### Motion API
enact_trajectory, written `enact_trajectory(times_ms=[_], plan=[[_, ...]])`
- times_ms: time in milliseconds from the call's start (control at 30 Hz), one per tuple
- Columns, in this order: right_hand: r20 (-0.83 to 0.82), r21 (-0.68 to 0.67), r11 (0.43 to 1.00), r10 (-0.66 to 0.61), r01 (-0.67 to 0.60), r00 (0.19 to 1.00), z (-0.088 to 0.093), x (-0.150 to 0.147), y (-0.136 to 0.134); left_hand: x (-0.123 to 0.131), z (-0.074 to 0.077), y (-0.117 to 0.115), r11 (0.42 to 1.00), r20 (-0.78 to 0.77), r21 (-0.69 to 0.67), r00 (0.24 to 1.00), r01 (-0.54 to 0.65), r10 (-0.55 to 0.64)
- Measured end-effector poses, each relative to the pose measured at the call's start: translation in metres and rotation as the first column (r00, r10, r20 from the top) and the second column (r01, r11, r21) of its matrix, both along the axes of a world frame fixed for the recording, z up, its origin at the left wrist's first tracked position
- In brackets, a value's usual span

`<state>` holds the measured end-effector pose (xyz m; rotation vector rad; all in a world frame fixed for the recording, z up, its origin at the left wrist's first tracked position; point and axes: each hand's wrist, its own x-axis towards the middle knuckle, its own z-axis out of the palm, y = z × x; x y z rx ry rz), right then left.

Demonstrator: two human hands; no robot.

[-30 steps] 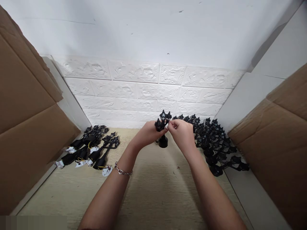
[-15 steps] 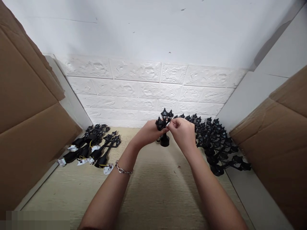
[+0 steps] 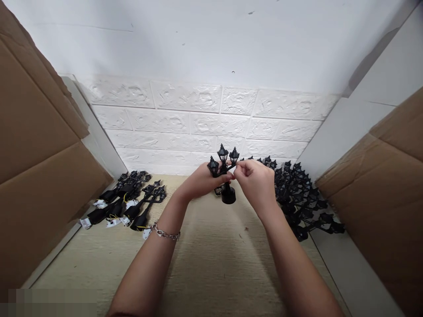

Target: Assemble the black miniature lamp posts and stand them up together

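Observation:
A black miniature street lamp [image 3: 228,196] with three lantern heads and a round base stands nearly upright, tilted slightly, at the centre. My left hand [image 3: 205,180] wraps its stem below the lanterns, thumb across the front. My right hand [image 3: 256,178] is closed, its thumb and forefinger pinching at the arm under the right lantern. Whether a small part sits between those fingertips is hidden. Just below my left hand, another black lantern piece [image 3: 218,190] is partly visible behind the base.
Left on the pale tabletop [image 3: 211,264] lie several lamps [image 3: 140,218] with yellow wires and white pieces at their bases. A dense pile of black lamps [image 3: 294,189] lies right. Cardboard [image 3: 39,176] flanks the left, more cardboard [image 3: 380,189] the right. Behind is a white brick-patterned wall [image 3: 172,119].
The lamp has turned and tipped a little, its lanterns now spread wider and higher and its base slightly right. My right hand has shifted slightly right, still pinching at the lantern arm.

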<state>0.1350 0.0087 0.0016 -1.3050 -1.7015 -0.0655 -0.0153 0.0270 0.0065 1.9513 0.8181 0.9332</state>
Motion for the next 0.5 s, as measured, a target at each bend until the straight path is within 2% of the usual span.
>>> enact_trajectory(times_ms=[133,200,400,500], plan=[[0.018,0.024,1.0,0.008,-0.009,1.0,0.008,-0.001,-0.011,-0.004,0.003,-0.002,0.966,0.17,-0.23,0.982,0.115,-0.077],[0.032,0.026,0.999,0.018,-0.019,0.999,0.011,-0.001,-0.015,-0.007,0.003,-0.003,0.941,0.227,-0.299,0.97,0.159,-0.091],[0.14,0.02,1.0,0.016,-0.018,0.99,0.016,-0.001,-0.024,-0.013,0.002,-0.002,0.907,0.308,-0.346,0.942,0.241,-0.133],[0.219,-0.017,1.0,-0.001,0.005,0.976,0.018,-0.001,-0.027,-0.012,0.001,-0.002,0.907,0.327,-0.343,0.936,0.246,-0.13]])
